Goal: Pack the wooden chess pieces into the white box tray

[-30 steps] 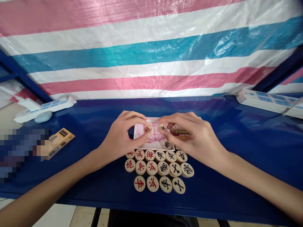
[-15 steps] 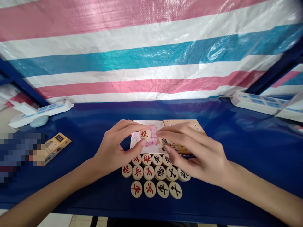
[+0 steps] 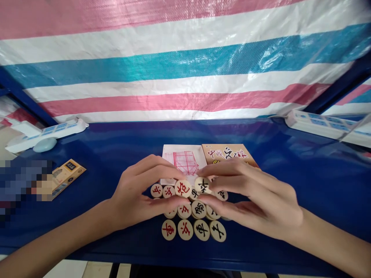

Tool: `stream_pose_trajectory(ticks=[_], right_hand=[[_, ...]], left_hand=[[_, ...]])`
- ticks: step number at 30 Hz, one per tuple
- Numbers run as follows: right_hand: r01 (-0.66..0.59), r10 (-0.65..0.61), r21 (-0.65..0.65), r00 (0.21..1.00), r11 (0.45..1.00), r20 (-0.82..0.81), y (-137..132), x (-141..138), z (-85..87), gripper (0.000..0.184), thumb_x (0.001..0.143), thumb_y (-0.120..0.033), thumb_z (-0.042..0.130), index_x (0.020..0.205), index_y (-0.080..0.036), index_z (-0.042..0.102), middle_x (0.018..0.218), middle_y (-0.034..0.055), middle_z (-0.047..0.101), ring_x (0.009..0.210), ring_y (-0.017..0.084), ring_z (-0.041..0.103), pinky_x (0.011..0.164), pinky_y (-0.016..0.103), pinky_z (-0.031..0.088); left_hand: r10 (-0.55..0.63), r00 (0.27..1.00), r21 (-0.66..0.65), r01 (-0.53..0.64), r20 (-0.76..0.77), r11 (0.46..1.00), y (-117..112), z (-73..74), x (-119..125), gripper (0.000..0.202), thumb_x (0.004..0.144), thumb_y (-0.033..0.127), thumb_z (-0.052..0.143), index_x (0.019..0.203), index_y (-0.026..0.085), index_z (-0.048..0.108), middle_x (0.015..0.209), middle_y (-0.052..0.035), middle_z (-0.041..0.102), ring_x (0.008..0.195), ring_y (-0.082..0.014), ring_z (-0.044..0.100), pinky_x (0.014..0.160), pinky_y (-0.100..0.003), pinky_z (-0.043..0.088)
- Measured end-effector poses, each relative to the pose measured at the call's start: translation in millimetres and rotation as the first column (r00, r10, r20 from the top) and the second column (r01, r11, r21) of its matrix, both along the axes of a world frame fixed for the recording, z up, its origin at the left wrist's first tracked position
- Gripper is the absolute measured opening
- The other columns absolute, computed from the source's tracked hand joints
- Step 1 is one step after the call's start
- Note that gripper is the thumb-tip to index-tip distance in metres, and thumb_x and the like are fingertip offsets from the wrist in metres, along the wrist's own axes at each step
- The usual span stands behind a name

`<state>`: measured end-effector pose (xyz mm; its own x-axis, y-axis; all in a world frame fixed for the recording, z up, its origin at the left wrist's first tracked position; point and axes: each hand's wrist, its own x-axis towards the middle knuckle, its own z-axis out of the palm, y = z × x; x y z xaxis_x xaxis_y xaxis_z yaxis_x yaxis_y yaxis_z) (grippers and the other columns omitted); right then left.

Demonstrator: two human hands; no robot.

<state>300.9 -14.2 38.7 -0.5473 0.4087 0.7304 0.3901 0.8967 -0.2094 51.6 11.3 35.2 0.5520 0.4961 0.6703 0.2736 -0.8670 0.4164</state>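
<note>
Between thumb and fingers, my left hand (image 3: 145, 189) pinches a round Chinese chess piece with a red character (image 3: 182, 189). Close beside it, my right hand (image 3: 249, 193) grips a Chinese chess piece with a black character (image 3: 202, 185). Both pieces are held above rows of more pieces on the blue table. In the front row lie two red-marked pieces, including a red chess piece (image 3: 169, 230), and two black-marked ones, including a black chess piece (image 3: 218, 231). My fingers hide parts of the rows behind.
Behind the pieces lie an open white box (image 3: 185, 162) with a red grid and its printed lid (image 3: 226, 152). A small card box (image 3: 68, 175) sits at left. Power strips stand at the back left (image 3: 60, 131) and back right (image 3: 321, 125). Striped sheeting (image 3: 174, 69) hangs behind.
Both hands have come down and nearer with their pieces, from over the box to above the rows. The box and its lid now show more plainly.
</note>
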Motion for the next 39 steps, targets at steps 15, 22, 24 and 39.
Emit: stream_pose_trajectory(ticks=[15,22,24,39], right_hand=[[-0.001,-0.008,0.087,0.995,0.996,0.102,-4.2,-0.4,-1.2,0.009,0.087,-0.020,0.071,0.085,-0.017,0.063,0.105,0.0054,0.071,0.079,0.014,0.068,0.081,0.032,0.059],[0.008,-0.016,0.102,0.997,0.995,0.077,-1.4,2.0,-5.7,0.009,0.086,-0.017,0.072,0.087,-0.015,0.063,0.108,0.0063,0.070,0.083,0.012,0.069,0.083,0.028,0.060],[0.018,-0.026,0.123,0.997,0.992,0.070,-0.2,3.6,-7.1,0.010,0.085,-0.016,0.073,0.087,-0.015,0.063,0.109,0.0065,0.070,0.083,0.013,0.069,0.083,0.027,0.060],[0.023,-0.041,0.166,0.993,0.986,0.106,-1.8,5.4,-4.5,0.013,0.083,-0.015,0.074,0.093,-0.014,0.067,0.101,0.0078,0.072,0.078,0.014,0.071,0.077,0.026,0.061]], left_hand=[[-0.053,0.998,0.099,0.052,0.013,0.994,-4.1,-1.1,0.2,0.036,0.074,0.030,0.084,0.103,0.021,0.065,0.082,-0.0003,0.071,0.069,-0.0127,0.064,0.059,-0.025,0.054],[0.018,1.000,0.068,-0.019,0.008,0.998,-4.5,-3.9,0.3,0.033,0.080,0.024,0.079,0.110,0.021,0.066,0.086,-0.0002,0.072,0.072,-0.0120,0.067,0.064,-0.022,0.056],[0.029,1.000,0.066,-0.029,0.001,0.997,-3.8,-5.0,0.0,0.031,0.081,0.024,0.078,0.109,0.020,0.067,0.088,-0.0005,0.072,0.075,-0.0118,0.068,0.067,-0.022,0.057],[0.031,0.998,0.048,-0.028,-0.059,0.998,-3.7,-5.7,1.0,0.027,0.083,0.026,0.076,0.107,0.021,0.065,0.089,-0.0011,0.072,0.078,-0.0135,0.068,0.068,-0.026,0.056]])
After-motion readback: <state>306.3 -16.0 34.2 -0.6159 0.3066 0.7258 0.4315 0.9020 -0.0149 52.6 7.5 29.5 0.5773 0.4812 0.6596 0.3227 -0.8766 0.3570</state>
